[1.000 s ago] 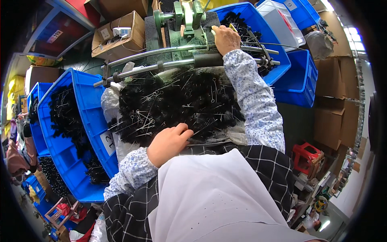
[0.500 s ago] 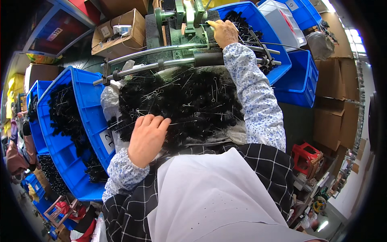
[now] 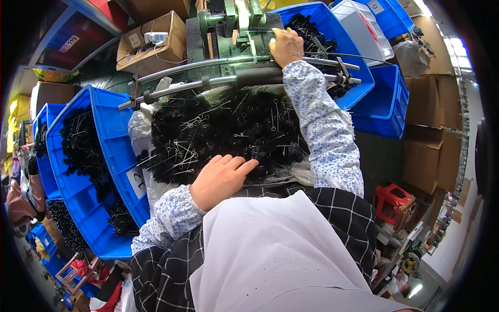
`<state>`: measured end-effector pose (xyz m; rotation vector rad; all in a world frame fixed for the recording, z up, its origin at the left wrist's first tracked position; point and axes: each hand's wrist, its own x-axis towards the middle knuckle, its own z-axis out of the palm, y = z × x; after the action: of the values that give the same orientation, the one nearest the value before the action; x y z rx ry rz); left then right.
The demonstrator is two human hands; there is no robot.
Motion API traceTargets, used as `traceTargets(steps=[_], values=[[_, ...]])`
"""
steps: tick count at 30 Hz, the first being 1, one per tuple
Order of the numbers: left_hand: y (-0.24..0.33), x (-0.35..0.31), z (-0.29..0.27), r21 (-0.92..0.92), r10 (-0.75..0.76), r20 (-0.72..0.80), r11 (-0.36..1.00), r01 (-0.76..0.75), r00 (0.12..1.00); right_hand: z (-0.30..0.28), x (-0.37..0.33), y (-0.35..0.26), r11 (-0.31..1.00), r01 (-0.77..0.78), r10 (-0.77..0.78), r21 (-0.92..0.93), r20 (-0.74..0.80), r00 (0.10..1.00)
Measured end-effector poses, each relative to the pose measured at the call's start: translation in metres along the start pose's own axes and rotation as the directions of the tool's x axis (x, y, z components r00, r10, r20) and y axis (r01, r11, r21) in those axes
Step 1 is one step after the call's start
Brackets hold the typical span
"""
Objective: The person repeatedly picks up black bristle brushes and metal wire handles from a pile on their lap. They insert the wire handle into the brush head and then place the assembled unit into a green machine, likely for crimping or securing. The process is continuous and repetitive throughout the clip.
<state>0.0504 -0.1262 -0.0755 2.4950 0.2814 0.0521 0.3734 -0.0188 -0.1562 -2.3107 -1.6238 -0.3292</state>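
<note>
A dense heap of black-bristled wire brushes (image 3: 234, 125), many with bare metal loop ends, lies in front of me. My left hand (image 3: 221, 179) rests palm down at the near edge of the heap, fingers loosely stretched and thumb apart, gripping nothing I can see. Farther up, my right hand (image 3: 287, 47) is at the green and dark metal machine (image 3: 228, 44). Its fingers are bent together, with yellow coverings at the tips. A thin wire (image 3: 261, 31) runs from the machine to these fingertips; the far end of the wire is hard to make out.
Two curved metal rails (image 3: 182, 88) cross between machine and heap. Blue crates (image 3: 117, 130) holding black brushes stand at left; another blue crate (image 3: 358, 88) is behind my right arm. A cardboard box (image 3: 150, 44) sits left of the machine, a red stool (image 3: 393, 203) at lower right.
My left hand has slid right and slightly nearer across the heap, uncovering several loop-ended wires. My right hand has shifted slightly left and nearer at the machine.
</note>
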Motion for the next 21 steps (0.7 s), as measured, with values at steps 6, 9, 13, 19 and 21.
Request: traceTargets(steps=[6, 9, 13, 19, 21], values=[[0.007, 0.000, -0.012, 0.018, -0.029, -0.042, 0.999, 0.030, 0.999, 0.017, 0.007, -0.053, 0.996, 0.060, -0.065, -0.073, -0.077, 0.995], [0.007, -0.003, -0.018, 0.004, -0.072, -0.029, 0.997, 0.072, 0.997, 0.004, 0.006, -0.055, 0.996, 0.056, -0.058, -0.070, -0.020, 0.998], [0.010, -0.012, -0.030, -0.087, -0.160, -0.023, 0.984, 0.157, 0.987, -0.006, 0.004, -0.024, 0.994, 0.039, -0.040, -0.100, -0.008, 0.999], [0.008, -0.025, -0.043, -0.483, -0.306, -0.173, 0.855, 0.190, 0.936, -0.011, 0.016, 0.036, 0.999, -0.032, 0.037, -0.038, 0.138, 0.990], [0.006, -0.027, -0.049, -0.517, -0.351, -0.245, 0.836, 0.185, 0.904, -0.010, 0.027, 0.048, 0.996, -0.073, 0.078, -0.040, 0.138, 0.987]])
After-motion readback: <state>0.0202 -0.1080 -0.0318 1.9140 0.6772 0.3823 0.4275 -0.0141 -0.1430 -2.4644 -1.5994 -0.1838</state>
